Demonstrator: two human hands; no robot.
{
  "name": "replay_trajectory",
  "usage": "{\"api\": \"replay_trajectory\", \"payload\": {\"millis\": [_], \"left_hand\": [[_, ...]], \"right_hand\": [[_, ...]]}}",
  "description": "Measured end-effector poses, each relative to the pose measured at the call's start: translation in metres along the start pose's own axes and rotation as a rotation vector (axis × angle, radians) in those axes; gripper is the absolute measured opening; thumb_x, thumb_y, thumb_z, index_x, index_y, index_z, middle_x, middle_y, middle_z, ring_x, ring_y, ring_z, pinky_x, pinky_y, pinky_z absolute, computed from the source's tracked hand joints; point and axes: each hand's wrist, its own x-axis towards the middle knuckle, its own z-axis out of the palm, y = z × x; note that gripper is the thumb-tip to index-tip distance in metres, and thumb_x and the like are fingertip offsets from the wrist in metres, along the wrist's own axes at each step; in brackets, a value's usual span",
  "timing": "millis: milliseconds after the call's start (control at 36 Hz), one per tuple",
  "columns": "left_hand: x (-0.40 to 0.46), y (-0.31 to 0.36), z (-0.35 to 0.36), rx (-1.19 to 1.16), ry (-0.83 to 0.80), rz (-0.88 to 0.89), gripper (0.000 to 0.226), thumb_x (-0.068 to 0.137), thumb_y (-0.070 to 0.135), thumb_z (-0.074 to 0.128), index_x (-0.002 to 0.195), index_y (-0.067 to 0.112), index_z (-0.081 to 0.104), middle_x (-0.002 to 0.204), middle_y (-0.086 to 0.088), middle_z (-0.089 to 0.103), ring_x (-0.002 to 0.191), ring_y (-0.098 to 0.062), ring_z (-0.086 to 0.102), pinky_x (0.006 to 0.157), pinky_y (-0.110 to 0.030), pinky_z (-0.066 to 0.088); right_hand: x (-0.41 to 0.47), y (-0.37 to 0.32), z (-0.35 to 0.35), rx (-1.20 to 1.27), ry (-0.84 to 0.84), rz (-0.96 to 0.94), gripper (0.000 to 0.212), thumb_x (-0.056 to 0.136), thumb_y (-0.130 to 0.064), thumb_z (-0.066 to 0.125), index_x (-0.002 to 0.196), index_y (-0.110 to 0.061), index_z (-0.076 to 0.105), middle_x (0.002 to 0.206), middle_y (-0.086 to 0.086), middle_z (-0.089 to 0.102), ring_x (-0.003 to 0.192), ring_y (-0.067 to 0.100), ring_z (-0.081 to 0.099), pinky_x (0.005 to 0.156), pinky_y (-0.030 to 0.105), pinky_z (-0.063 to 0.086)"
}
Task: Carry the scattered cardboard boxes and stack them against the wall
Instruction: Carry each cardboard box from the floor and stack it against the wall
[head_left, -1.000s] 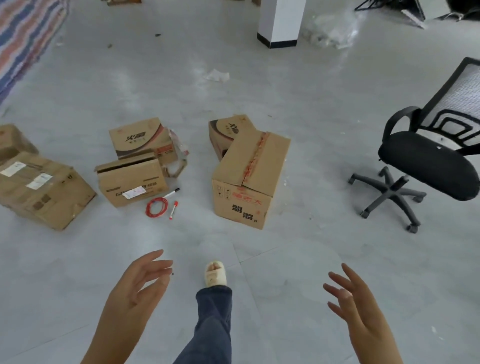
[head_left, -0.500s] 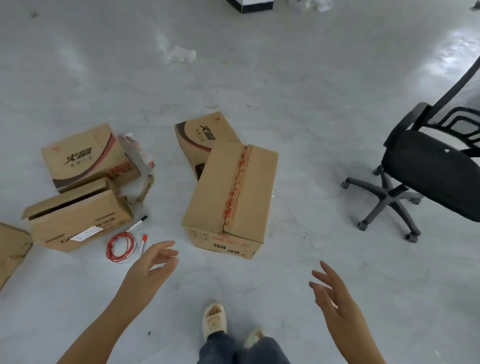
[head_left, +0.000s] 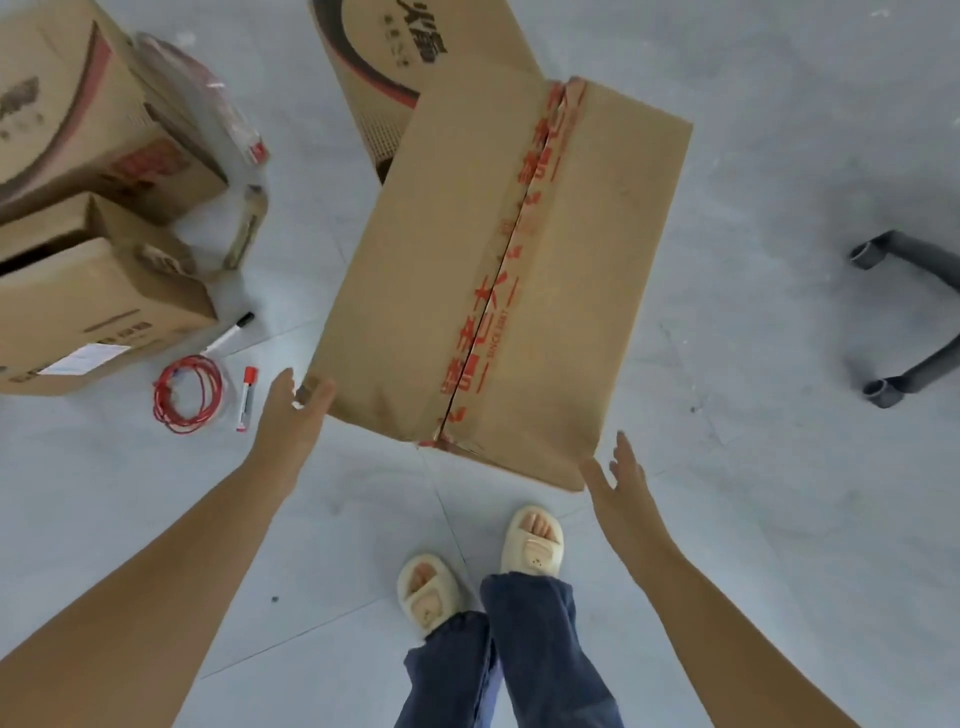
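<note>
A large brown cardboard box (head_left: 498, 280) sealed with red printed tape stands on the grey floor right in front of me. My left hand (head_left: 291, 415) is open and touches the box's near left corner. Beside the near right corner, my right hand (head_left: 618, 483) is open, fingers spread, close to the box's side. A printed box (head_left: 395, 67) lies behind the large one. Two more boxes sit at the left: a printed one (head_left: 78, 114) and a plain one with a white label (head_left: 88, 312).
A red coiled cord (head_left: 187, 392), a red-capped marker (head_left: 247, 397) and a black-capped pen (head_left: 228, 335) lie on the floor by the left boxes. Grey legs of an office chair base (head_left: 904, 312) stick in at the right. My slippered feet (head_left: 483, 566) stand just below the box.
I have stepped up to the taped box and bent over it. Both hands have reached forward to its near corners, and the left one now touches it.
</note>
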Motion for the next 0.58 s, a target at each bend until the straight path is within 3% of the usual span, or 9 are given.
{"api": "replay_trajectory", "payload": {"millis": [56,111,194,250,306,361,417,472,583], "left_hand": [[0.028,-0.012,0.007,-0.081,-0.020,-0.026,0.054,0.097,0.035,0.051,0.145,0.016,0.034,0.143,-0.001,0.044,0.128,-0.020,0.042,0.107,-0.033,0.031],[0.049,-0.023,0.009,-0.151,-0.059,-0.029,0.045,0.096,0.037,0.052,0.136,0.018,0.046,0.123,0.010,0.056,0.112,-0.013,0.052,0.100,-0.033,0.038],[0.068,-0.035,0.004,-0.277,-0.160,-0.063,0.041,0.086,0.045,0.060,0.122,0.026,0.057,0.104,0.025,0.066,0.100,0.003,0.059,0.089,-0.025,0.041],[0.074,-0.040,0.002,-0.317,-0.241,-0.058,0.040,0.077,0.049,0.060,0.113,0.032,0.061,0.106,0.025,0.069,0.098,0.008,0.062,0.086,-0.024,0.042],[0.078,-0.042,0.002,-0.370,-0.280,-0.053,0.036,0.079,0.046,0.059,0.112,0.033,0.062,0.113,0.022,0.068,0.102,0.006,0.062,0.088,-0.027,0.042],[0.078,-0.043,0.004,-0.431,-0.286,-0.062,0.029,0.086,0.040,0.056,0.114,0.032,0.062,0.118,0.019,0.067,0.107,0.002,0.061,0.092,-0.031,0.043],[0.072,-0.039,0.006,-0.462,-0.283,-0.077,0.025,0.093,0.035,0.052,0.115,0.031,0.063,0.122,0.016,0.065,0.115,-0.002,0.057,0.100,-0.037,0.041],[0.062,-0.031,0.006,-0.462,-0.272,-0.077,0.021,0.096,0.036,0.049,0.113,0.034,0.062,0.121,0.019,0.064,0.119,-0.002,0.053,0.106,-0.040,0.037],[0.032,-0.004,-0.002,-0.474,-0.186,-0.079,0.015,0.096,0.042,0.046,0.107,0.044,0.057,0.126,0.021,0.056,0.126,-0.006,0.044,0.108,-0.051,0.029]], "right_hand": [[0.023,0.009,0.011,0.060,0.008,0.025,0.074,0.092,-0.058,0.036,0.151,-0.034,-0.002,0.160,-0.007,0.006,0.144,0.022,0.022,0.112,0.039,0.026],[0.038,0.019,0.022,0.147,-0.001,0.026,0.069,0.093,-0.054,0.039,0.150,-0.037,0.005,0.156,-0.007,0.020,0.137,0.020,0.032,0.107,0.032,0.034],[0.049,0.026,0.033,0.252,-0.034,0.015,0.062,0.090,-0.054,0.041,0.146,-0.041,0.018,0.131,-0.018,0.043,0.110,0.005,0.048,0.069,0.006,0.045],[0.051,0.027,0.037,0.325,-0.041,0.008,0.064,0.087,-0.054,0.041,0.145,-0.041,0.019,0.116,-0.031,0.045,0.098,-0.006,0.051,0.061,0.002,0.044],[0.052,0.027,0.039,0.383,-0.044,-0.017,0.065,0.081,-0.057,0.042,0.142,-0.045,0.022,0.112,-0.036,0.044,0.094,-0.014,0.049,0.064,0.001,0.044],[0.051,0.024,0.038,0.452,-0.037,-0.018,0.055,0.077,-0.060,0.044,0.130,-0.055,0.030,0.114,-0.036,0.046,0.099,-0.009,0.051,0.079,0.011,0.048],[0.047,0.018,0.032,0.521,-0.029,0.006,0.040,0.076,-0.062,0.045,0.114,-0.065,0.034,0.112,-0.039,0.044,0.109,0.000,0.047,0.096,0.034,0.044],[0.039,0.007,0.019,0.560,-0.004,0.000,0.037,0.073,-0.064,0.047,0.108,-0.069,0.035,0.108,-0.045,0.041,0.115,0.004,0.039,0.095,0.048,0.041],[0.012,-0.026,-0.010,0.599,0.044,-0.129,0.044,0.068,-0.068,0.054,0.110,-0.074,0.043,0.105,-0.050,0.049,0.113,-0.001,0.047,0.091,0.049,0.044]]}}
